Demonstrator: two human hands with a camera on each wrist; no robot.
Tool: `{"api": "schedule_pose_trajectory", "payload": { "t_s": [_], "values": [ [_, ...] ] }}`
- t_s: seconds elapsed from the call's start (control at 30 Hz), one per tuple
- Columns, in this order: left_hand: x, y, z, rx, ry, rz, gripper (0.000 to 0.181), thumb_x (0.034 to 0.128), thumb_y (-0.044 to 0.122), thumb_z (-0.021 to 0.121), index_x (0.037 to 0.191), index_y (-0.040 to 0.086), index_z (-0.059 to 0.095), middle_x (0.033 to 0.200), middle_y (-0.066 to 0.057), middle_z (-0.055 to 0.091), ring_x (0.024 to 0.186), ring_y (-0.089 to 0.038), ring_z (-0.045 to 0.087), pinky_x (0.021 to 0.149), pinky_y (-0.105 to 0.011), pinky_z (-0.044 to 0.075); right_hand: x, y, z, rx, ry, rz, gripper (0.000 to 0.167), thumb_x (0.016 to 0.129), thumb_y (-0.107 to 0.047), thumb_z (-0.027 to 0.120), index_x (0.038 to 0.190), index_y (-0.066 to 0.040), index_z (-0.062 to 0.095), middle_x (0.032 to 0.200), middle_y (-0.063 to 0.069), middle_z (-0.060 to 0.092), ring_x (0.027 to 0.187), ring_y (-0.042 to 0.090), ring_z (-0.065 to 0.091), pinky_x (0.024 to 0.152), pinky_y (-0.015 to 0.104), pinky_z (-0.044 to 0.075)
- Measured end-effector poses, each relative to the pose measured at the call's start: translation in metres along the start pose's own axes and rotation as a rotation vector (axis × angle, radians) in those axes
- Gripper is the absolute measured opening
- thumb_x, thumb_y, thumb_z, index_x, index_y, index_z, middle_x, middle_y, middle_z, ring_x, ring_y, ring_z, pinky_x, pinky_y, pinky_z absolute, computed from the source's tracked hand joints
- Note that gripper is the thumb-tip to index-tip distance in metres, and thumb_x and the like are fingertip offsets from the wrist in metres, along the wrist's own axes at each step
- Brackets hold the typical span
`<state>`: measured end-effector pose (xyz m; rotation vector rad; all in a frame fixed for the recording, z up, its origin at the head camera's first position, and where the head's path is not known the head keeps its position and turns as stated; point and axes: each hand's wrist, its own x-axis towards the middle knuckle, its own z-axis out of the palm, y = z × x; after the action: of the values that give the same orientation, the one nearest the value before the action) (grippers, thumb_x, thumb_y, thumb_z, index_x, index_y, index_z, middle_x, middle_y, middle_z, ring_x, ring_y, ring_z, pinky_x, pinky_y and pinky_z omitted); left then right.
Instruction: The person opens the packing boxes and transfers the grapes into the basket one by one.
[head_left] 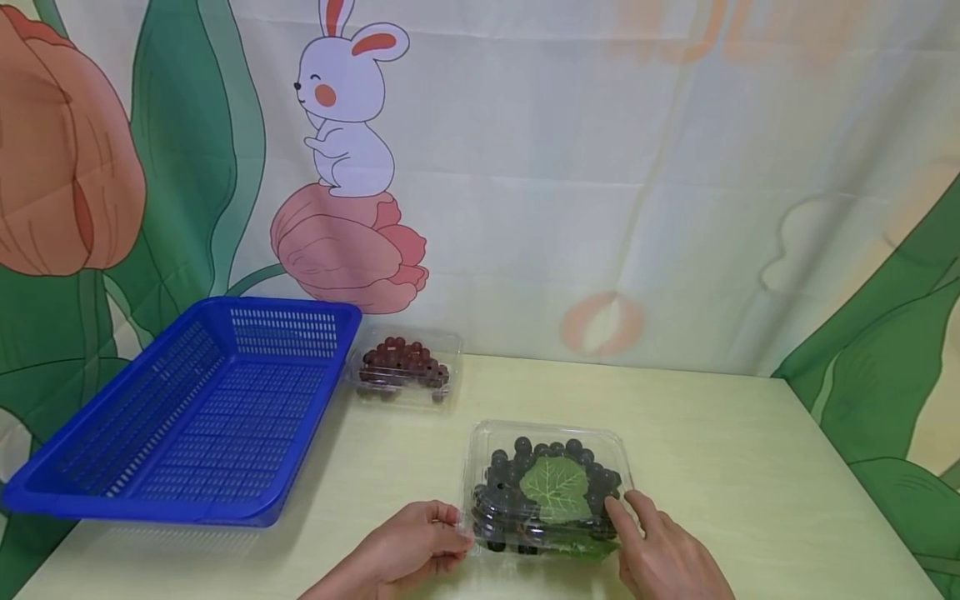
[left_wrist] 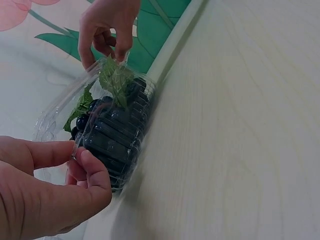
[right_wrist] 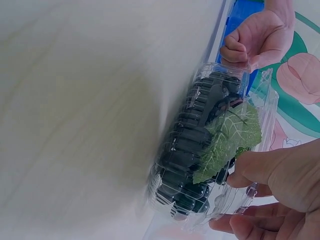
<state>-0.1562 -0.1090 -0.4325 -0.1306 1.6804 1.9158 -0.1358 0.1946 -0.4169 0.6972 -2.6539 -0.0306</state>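
Note:
A clear plastic clamshell box [head_left: 555, 537] of dark grapes [head_left: 522, 446] sits on the table near the front, with a green leaf [head_left: 557, 490] over the fruit. At the box's left front corner, my left hand [head_left: 416, 542] pinches the plastic rim between thumb and fingers; the left wrist view shows this grip [left_wrist: 75, 155] closely. My right hand [head_left: 667, 542] holds the right edge, its thumb [right_wrist: 255, 167] on the plastic near the leaf and its other fingers curled at the rim. Whether the lid is fully pressed down I cannot tell.
A blue slotted plastic basket [head_left: 315, 408] stands at the left of the table [head_left: 712, 450]. Beside it at the back lies another clear box with red grapes [head_left: 401, 362]. A printed cloth [head_left: 510, 167] with a rabbit and tulips hangs behind the table.

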Motion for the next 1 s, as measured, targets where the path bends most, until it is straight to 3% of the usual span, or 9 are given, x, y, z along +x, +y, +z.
{"api": "schedule_pose_trajectory", "payload": {
  "t_s": [0.4, 1.0],
  "values": [
    [-0.0002, 0.0028, 0.0013, 0.025, 0.007, -0.002, 0.013, 0.0999, -0.006, 0.055, 0.105, -0.002, 0.044, 0.090, -0.009, 0.051, 0.079, -0.017, 0.049, 0.073, -0.028, 0.044, 0.0032, -0.0019, -0.0028, 0.004, -0.061, 0.016, 0.049, 0.073, -0.002, 0.084, 0.119, -0.006, 0.066, 0.113, 0.017, 0.065, 0.069, 0.022, 0.066, 0.050, 0.030, 0.053],
    [-0.0021, 0.0057, 0.0005, 0.040, -0.009, -0.003, 0.013, 0.1005, -0.005, 0.055, 0.102, 0.001, 0.043, 0.088, -0.008, 0.049, 0.078, -0.018, 0.046, 0.072, -0.028, 0.042, 0.0052, -0.0038, -0.0025, -0.009, -0.049, -0.010, 0.046, 0.071, 0.002, 0.084, 0.112, -0.005, 0.065, 0.107, 0.015, 0.064, 0.067, 0.020, 0.062, 0.047, 0.029, 0.051]
  ]
}}
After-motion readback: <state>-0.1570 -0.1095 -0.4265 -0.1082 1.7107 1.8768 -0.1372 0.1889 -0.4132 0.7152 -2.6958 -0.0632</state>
